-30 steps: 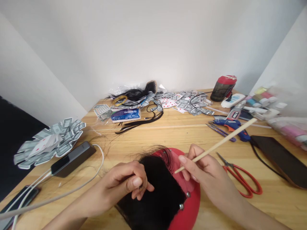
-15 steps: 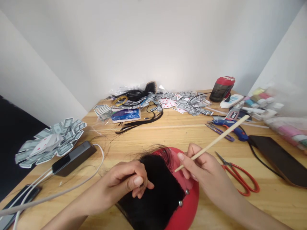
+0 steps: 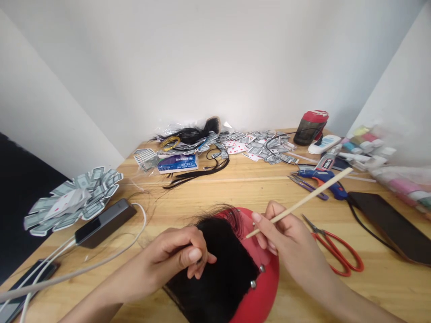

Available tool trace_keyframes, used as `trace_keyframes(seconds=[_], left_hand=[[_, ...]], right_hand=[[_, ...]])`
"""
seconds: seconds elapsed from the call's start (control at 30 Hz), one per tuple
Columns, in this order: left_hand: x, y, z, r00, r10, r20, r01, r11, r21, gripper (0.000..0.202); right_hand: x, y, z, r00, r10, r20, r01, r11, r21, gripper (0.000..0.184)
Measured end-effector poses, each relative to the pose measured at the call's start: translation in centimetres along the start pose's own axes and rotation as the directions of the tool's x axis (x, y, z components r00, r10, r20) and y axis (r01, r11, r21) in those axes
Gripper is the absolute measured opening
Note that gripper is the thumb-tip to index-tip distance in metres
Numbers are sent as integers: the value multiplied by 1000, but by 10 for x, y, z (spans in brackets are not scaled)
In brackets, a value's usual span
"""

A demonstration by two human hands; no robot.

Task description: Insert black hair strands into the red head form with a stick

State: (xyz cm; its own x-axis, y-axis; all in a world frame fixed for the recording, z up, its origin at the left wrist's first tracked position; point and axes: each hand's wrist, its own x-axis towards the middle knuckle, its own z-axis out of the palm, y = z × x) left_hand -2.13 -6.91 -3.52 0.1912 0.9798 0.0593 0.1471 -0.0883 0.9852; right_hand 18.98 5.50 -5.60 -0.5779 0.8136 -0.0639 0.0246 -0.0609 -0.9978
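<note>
A red rounded form (image 3: pixel 266 291) stands at the front of the table, a pinkish patch on its upper side. Silver pins fasten a black hairpiece (image 3: pixel 225 269) to it, and loose hairs stick up along the far edge. My left hand (image 3: pixel 183 253) hovers over the hair with curled fingers and thumb pressed to them; what it pinches, if anything, is hidden. In my right hand (image 3: pixel 281 233) is a pale tapered wooden stick (image 3: pixel 310 196), gripped like a pen. Its thin end points down-left at the pink patch beside the hair's edge.
Red-handled scissors (image 3: pixel 336 246) lie right of the form, with a blue glue gun (image 3: pixel 326 179) and purple snips (image 3: pixel 308 186) beyond. Left are a black power bank (image 3: pixel 104 224) with white cables and a fan of paper notes (image 3: pixel 72 199). More notes and cards (image 3: pixel 266 146) lie at the back.
The stick's thin end has shifted very slightly, staying at the patch beside the hair. The view has moved a little; my left hand keeps its pose.
</note>
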Motion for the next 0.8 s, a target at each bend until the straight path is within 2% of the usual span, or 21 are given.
trace_keyframes(seconds=[0.17, 0.27, 0.33, 0.37, 0.4, 0.43, 0.5, 0.53, 0.6, 0.67, 0.8], left_hand=[[-1, 3, -5, 1000, -31, 3, 31, 999, -39, 32], [0, 2, -15, 999, -46, -8, 45, 997, -68, 29], [3, -1, -26, 997, -32, -72, 28, 998, -49, 27], [4, -2, -32, 989, -20, -145, 16, 999, -28, 26], [7, -4, -39, 968, -16, -250, 15, 1000, -7, 26], [9, -5, -47, 922, -21, -388, 24, 1000, 1, 26], [14, -9, -62, 771, -5, -637, 15, 1000, 10, 30], [16, -11, -69, 711, 12, -703, 0, 1000, 17, 33], [18, -14, -80, 623, 48, -781, -28, 999, 39, 34], [19, -17, -86, 569, 77, -819, -37, 997, 68, 33], [19, -22, -86, 510, 141, -849, -7, 987, 160, 34]], right_hand=[[1, 4, 0, 1000, -11, -18, 11, 1000, 28, 45], [1, 5, 1, 999, -11, -31, 12, 999, 51, 46], [2, 5, 1, 999, -7, -38, 10, 997, 82, 48], [3, 6, 1, 999, -6, -45, 10, 995, 100, 48], [5, 6, 0, 998, -7, -55, 14, 992, 122, 48], [7, 6, 0, 997, -8, -71, 19, 989, 148, 47], [12, 6, -4, 994, -6, -112, 29, 979, 202, 45], [15, 5, -7, 990, -12, -140, 44, 973, 227, 44], [23, 1, -16, 977, -31, -213, 91, 956, 277, 44], [33, -5, -29, 947, -58, -317, 173, 921, 350, 43], [50, -22, -61, 857, -87, -507, 346, 827, 443, 40]])
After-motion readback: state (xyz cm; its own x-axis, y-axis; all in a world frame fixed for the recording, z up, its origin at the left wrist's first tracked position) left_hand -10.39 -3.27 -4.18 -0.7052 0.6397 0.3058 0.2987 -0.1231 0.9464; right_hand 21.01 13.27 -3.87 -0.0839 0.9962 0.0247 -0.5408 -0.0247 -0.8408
